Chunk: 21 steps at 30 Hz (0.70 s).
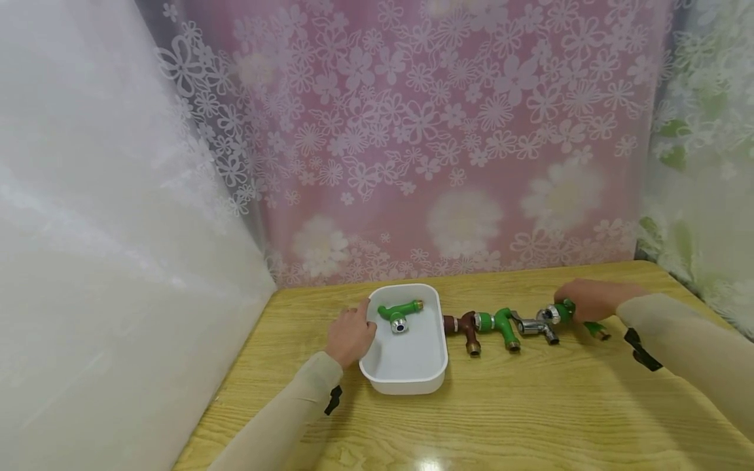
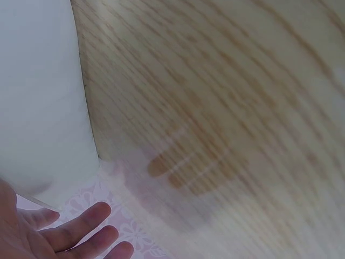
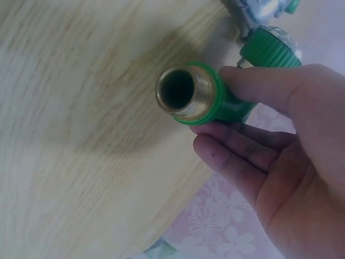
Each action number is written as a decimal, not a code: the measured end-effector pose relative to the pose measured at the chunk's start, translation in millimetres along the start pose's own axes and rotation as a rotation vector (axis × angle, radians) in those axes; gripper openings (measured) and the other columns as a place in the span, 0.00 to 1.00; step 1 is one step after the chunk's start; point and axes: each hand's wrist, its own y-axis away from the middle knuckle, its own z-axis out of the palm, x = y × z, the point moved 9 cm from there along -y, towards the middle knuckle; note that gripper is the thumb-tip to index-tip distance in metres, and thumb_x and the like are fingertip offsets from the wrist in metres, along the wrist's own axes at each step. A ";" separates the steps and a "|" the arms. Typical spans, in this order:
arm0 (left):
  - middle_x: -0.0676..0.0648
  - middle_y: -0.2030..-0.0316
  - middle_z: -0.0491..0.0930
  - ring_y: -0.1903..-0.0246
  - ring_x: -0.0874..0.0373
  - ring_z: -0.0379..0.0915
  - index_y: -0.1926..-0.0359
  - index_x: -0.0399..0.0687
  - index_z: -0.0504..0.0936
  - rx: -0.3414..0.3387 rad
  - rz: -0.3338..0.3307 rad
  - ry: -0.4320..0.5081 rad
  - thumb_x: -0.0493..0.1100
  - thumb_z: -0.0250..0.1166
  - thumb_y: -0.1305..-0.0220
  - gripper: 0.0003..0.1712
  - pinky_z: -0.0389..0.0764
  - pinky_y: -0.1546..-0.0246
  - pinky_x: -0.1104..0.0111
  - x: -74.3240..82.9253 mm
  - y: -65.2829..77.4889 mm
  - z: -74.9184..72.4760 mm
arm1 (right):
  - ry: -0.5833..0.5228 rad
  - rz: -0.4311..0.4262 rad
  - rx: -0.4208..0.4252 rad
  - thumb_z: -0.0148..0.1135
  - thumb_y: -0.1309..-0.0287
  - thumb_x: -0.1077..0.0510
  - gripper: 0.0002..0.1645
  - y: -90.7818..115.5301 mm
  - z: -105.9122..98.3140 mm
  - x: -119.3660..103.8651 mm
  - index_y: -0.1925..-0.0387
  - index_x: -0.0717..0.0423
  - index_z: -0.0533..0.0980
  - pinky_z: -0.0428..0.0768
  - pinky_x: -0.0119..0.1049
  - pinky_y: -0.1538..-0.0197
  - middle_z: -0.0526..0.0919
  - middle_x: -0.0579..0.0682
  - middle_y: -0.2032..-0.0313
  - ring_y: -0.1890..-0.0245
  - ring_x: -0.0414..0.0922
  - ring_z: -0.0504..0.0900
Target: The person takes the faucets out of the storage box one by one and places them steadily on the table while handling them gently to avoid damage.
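My left hand [image 1: 351, 333] rests at the left rim of a white plastic tub [image 1: 406, 381]; its thumb lies over the rim. In the left wrist view its other fingers [image 2: 81, 226] extend loosely past the tub's outer wall. A green tap [image 1: 402, 310] with a chrome knob lies inside the tub. On the right, my right hand [image 1: 589, 299] pinches another green tap [image 3: 229, 105] between thumb and fingers. Its brass threaded end points toward the right wrist camera, and a ribbed green knob shows behind the thumb. The palm covers part of this tap in the head view.
Between tub and right hand, a brown tap [image 1: 470, 330], a green tap [image 1: 502, 324] and a chrome tap [image 1: 533, 325] lie in a row on the wooden table [image 1: 506, 412]. A pink flowered curtain [image 1: 448, 163] hangs behind; white sheeting [image 1: 118, 229] stands at left.
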 end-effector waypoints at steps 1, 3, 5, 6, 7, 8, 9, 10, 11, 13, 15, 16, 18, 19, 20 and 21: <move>0.39 0.48 0.82 0.50 0.46 0.78 0.26 0.49 0.64 0.001 0.002 0.000 0.48 0.53 0.30 0.32 0.81 0.59 0.51 0.2 0.2 -0.4 | 0.004 0.002 -0.001 0.68 0.48 0.69 0.22 0.1 0.7 0.9 0.49 0.64 0.79 0.82 0.53 0.57 0.83 0.59 0.52 0.53 0.60 0.82; 0.40 0.48 0.82 0.50 0.46 0.78 0.26 0.50 0.64 0.000 0.002 -0.003 0.49 0.53 0.30 0.32 0.81 0.60 0.52 0.3 0.2 -0.5 | 0.005 0.009 -0.003 0.68 0.49 0.69 0.23 0.4 2.3 3.2 0.49 0.65 0.79 0.82 0.53 0.57 0.83 0.60 0.53 0.53 0.60 0.82; 0.40 0.48 0.82 0.50 0.46 0.78 0.26 0.50 0.64 -0.003 0.002 -0.005 0.49 0.53 0.30 0.32 0.81 0.60 0.52 0.4 0.2 -0.5 | 0.002 0.020 -0.009 0.69 0.48 0.68 0.23 0.5 4.3 5.9 0.48 0.66 0.78 0.82 0.54 0.57 0.83 0.61 0.53 0.53 0.61 0.82; 0.40 0.48 0.83 0.50 0.46 0.78 0.26 0.50 0.64 -0.002 0.004 -0.006 0.49 0.53 0.30 0.32 0.81 0.61 0.52 0.4 0.1 -0.5 | 0.005 0.020 -0.006 0.69 0.49 0.68 0.23 0.6 5.0 6.7 0.48 0.66 0.78 0.82 0.54 0.57 0.83 0.61 0.53 0.54 0.61 0.82; 0.40 0.48 0.83 0.50 0.46 0.78 0.26 0.50 0.64 -0.004 0.003 -0.008 0.49 0.52 0.30 0.32 0.81 0.60 0.52 0.3 0.0 -0.2 | 0.011 0.022 -0.004 0.69 0.48 0.67 0.23 0.2 6.5 8.5 0.48 0.66 0.79 0.82 0.54 0.57 0.83 0.61 0.54 0.54 0.61 0.82; 0.40 0.48 0.83 0.50 0.46 0.78 0.26 0.50 0.64 -0.005 0.004 -0.010 0.49 0.52 0.30 0.32 0.81 0.61 0.52 0.2 -0.1 -0.1 | 0.015 0.027 -0.004 0.69 0.48 0.67 0.23 -0.4 8.3 10.6 0.49 0.65 0.79 0.82 0.53 0.58 0.83 0.60 0.54 0.54 0.60 0.82; 0.40 0.48 0.83 0.50 0.46 0.78 0.26 0.50 0.64 -0.007 0.003 -0.013 0.49 0.52 0.30 0.32 0.81 0.60 0.52 0.1 0.0 0.4 | 0.020 0.027 -0.001 0.69 0.48 0.66 0.22 -1.1 9.8 12.1 0.49 0.65 0.79 0.82 0.53 0.58 0.83 0.60 0.54 0.55 0.61 0.82; 0.40 0.47 0.82 0.50 0.46 0.78 0.26 0.50 0.64 -0.010 0.002 -0.015 0.49 0.52 0.30 0.33 0.81 0.60 0.52 -0.2 0.1 0.9 | 0.025 0.029 0.001 0.69 0.48 0.66 0.22 -1.7 11.7 13.9 0.49 0.65 0.79 0.81 0.52 0.59 0.83 0.60 0.54 0.55 0.61 0.82; 0.40 0.47 0.82 0.50 0.46 0.78 0.26 0.50 0.63 -0.012 0.001 -0.017 0.49 0.52 0.29 0.33 0.81 0.59 0.52 -0.4 0.1 1.2 | 0.031 0.029 0.004 0.69 0.48 0.65 0.22 -2.5 13.4 15.6 0.49 0.64 0.80 0.81 0.52 0.59 0.83 0.60 0.54 0.55 0.61 0.81; 0.40 0.46 0.82 0.48 0.46 0.78 0.26 0.50 0.63 -0.014 -0.003 -0.016 0.50 0.51 0.29 0.33 0.81 0.58 0.51 -1.1 -0.1 2.1 | 0.033 0.031 0.009 0.70 0.48 0.64 0.21 -4.0 16.3 18.6 0.50 0.64 0.80 0.81 0.50 0.60 0.83 0.60 0.54 0.55 0.62 0.81; 0.40 0.45 0.82 0.47 0.46 0.77 0.25 0.51 0.63 -0.014 -0.007 -0.013 0.50 0.51 0.29 0.33 0.81 0.56 0.51 -1.9 -0.4 2.9 | 0.037 0.031 0.021 0.71 0.48 0.64 0.21 -4.4 17.0 19.9 0.50 0.64 0.80 0.81 0.50 0.60 0.83 0.61 0.54 0.54 0.63 0.81; 0.40 0.45 0.81 0.47 0.46 0.77 0.25 0.51 0.62 -0.013 -0.008 -0.009 0.50 0.51 0.29 0.33 0.81 0.56 0.50 -2.2 -0.8 3.1 | 0.040 0.031 0.027 0.71 0.48 0.63 0.21 -4.5 17.1 20.6 0.50 0.64 0.80 0.81 0.50 0.60 0.83 0.61 0.54 0.54 0.63 0.81; 0.40 0.45 0.81 0.47 0.46 0.77 0.25 0.51 0.62 -0.010 -0.011 -0.009 0.50 0.52 0.29 0.33 0.81 0.55 0.50 -2.6 -1.7 3.5 | 0.046 0.031 0.039 0.71 0.48 0.63 0.22 -4.0 16.2 20.9 0.50 0.64 0.80 0.81 0.51 0.60 0.83 0.61 0.54 0.54 0.63 0.81; 0.40 0.45 0.81 0.47 0.46 0.77 0.25 0.52 0.62 -0.007 -0.011 -0.010 0.50 0.52 0.29 0.33 0.81 0.55 0.50 -2.6 -2.2 3.5 | 0.049 0.029 0.045 0.71 0.48 0.63 0.21 -3.7 15.6 20.7 0.51 0.64 0.80 0.81 0.51 0.60 0.83 0.60 0.55 0.55 0.62 0.81; 0.40 0.45 0.82 0.47 0.46 0.77 0.25 0.52 0.62 -0.006 -0.012 -0.014 0.50 0.52 0.29 0.33 0.81 0.56 0.50 -2.7 -2.7 3.8 | 0.051 0.028 0.049 0.71 0.48 0.63 0.21 -3.4 15.0 20.4 0.51 0.65 0.80 0.80 0.50 0.61 0.83 0.60 0.55 0.56 0.62 0.81; 0.40 0.45 0.82 0.47 0.46 0.77 0.25 0.52 0.62 -0.005 -0.013 -0.016 0.50 0.52 0.29 0.33 0.81 0.56 0.50 -2.7 -3.1 3.9 | 0.049 0.031 0.053 0.71 0.48 0.63 0.21 -3.2 14.6 20.6 0.51 0.65 0.80 0.80 0.50 0.61 0.84 0.59 0.55 0.56 0.60 0.81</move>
